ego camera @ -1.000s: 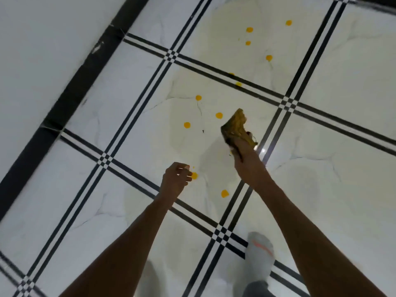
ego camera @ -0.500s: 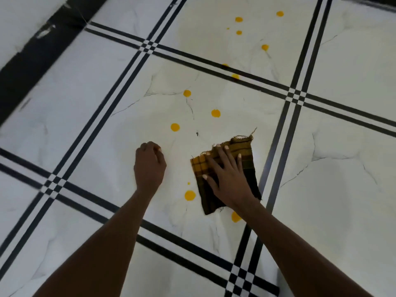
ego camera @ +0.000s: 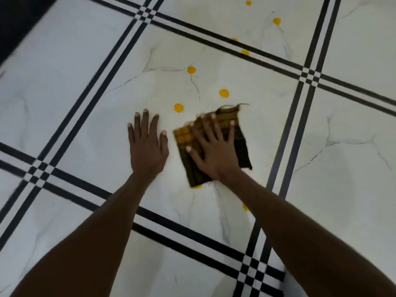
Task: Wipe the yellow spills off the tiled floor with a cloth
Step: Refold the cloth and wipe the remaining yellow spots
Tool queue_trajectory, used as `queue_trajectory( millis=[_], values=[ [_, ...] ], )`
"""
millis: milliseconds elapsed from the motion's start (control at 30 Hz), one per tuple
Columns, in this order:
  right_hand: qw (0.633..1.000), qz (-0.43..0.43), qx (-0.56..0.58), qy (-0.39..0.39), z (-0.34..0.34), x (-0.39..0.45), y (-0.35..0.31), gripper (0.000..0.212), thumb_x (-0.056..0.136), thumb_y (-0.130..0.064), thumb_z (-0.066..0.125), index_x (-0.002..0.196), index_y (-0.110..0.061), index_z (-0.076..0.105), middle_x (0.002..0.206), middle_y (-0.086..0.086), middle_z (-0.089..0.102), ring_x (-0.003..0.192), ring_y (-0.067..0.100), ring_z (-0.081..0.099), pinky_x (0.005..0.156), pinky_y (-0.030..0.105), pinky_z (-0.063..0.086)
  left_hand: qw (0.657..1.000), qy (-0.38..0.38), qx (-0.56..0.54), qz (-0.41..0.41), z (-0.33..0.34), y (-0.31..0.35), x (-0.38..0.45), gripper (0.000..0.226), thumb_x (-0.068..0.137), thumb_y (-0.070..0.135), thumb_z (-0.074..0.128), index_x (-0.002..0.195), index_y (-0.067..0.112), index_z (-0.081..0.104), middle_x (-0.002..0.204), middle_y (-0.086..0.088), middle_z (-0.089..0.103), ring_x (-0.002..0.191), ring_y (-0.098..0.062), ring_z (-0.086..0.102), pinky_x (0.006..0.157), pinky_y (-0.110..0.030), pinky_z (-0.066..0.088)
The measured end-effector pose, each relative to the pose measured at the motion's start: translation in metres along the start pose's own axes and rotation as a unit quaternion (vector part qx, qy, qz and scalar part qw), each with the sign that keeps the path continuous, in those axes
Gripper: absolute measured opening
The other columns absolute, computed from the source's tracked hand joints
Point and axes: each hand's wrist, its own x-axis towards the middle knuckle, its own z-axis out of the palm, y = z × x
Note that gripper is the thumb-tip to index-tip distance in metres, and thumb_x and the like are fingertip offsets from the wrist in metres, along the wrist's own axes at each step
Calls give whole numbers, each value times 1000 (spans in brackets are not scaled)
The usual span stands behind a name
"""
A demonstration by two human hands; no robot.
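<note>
I see no brand, label or writing anywhere, not on the cloth and not on the floor. The cloth carries only a yellow and dark brown check, with a frayed thread trailing from its far edge.

The floor is glossy white tile with thin grey marble veining, divided by bands of paired black stripes that cross in small chequered squares. A dark strip fills the far left corner; I cannot tell what it is.

My right hand lies flat on the cloth with its fingers spread wide, pressing it to the tile rather than gripping it. The cloth is blurred at its edges. My left hand rests palm down on bare tile just beside the cloth, fingers extended and only slightly apart, holding nothing.

Several yellow spills lie around. One yellow spot sits just beyond the gap between the two hands, close to the right hand's fingertips. Another spot lies just past the cloth's far edge, and a third is farther out, beyond the left fingers. A sliver of yellow peeks from under the cloth's near corner, behind the right palm, and a partly hidden spot shows beside the right forearm. More spots dot the next tile, well beyond both hands.
</note>
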Motion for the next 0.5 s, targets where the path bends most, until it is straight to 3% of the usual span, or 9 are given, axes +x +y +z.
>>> queue_trajectory(
  millis=[67, 100, 200, 267, 400, 500],
  values=[
    [996, -90, -14, -16, 2, -25, -8, 69, 104, -66, 29, 165, -37, 19, 177, 0, 9, 164, 29, 0, 121, 73, 7, 1000, 2, 4, 3, 0, -6, 1, 54, 110, 36, 36, 158, 13, 39, 169, -14, 30, 160, -34, 21, 129, -55, 16],
    [996, -84, -11, -14, -1, -39, -1, 69, 104, -67, 29, 165, -39, 18, 177, -2, 8, 164, 28, -1, 121, 74, 6, 1000, 2, 6, 8, -1, -9, 3, 54, 110, 36, 34, 158, 13, 38, 169, -14, 30, 160, -35, 21, 129, -55, 17],
    [994, 105, -2, -17, -10, -101, 28, 70, 104, -68, 28, 166, -40, 10, 177, -3, -2, 164, 30, -8, 121, 77, 0, 1000, -5, 13, 9, -7, -9, 7, 55, 111, 37, 31, 160, 13, 35, 170, -14, 28, 160, -35, 20, 129, -56, 16],
    [988, 154, 4, -30, -14, -149, 14, 73, 104, -67, 29, 167, -37, 7, 177, 0, -5, 163, 34, -9, 120, 79, -2, 1000, -5, 14, 4, -9, -1, 4, 55, 110, 37, 31, 160, 12, 35, 170, -14, 28, 160, -36, 20, 129, -55, 14],
    [998, 2, 33, -54, -13, -130, -33, 72, 103, -69, 31, 166, -39, 14, 177, -1, 2, 164, 32, -5, 119, 78, 4, 1000, 1, 12, 3, -12, 3, 3, 54, 110, 37, 33, 158, 12, 37, 169, -14, 30, 160, -35, 21, 130, -54, 14],
    [1000, 10, 14, -10, -10, -49, 4, 70, 102, -69, 34, 164, -39, 25, 176, -3, 14, 164, 27, 3, 121, 74, 7, 1000, 13, 11, 9, -7, 6, 5, 54, 110, 37, 34, 158, 12, 38, 169, -14, 31, 160, -34, 21, 130, -54, 14]
  ],
)
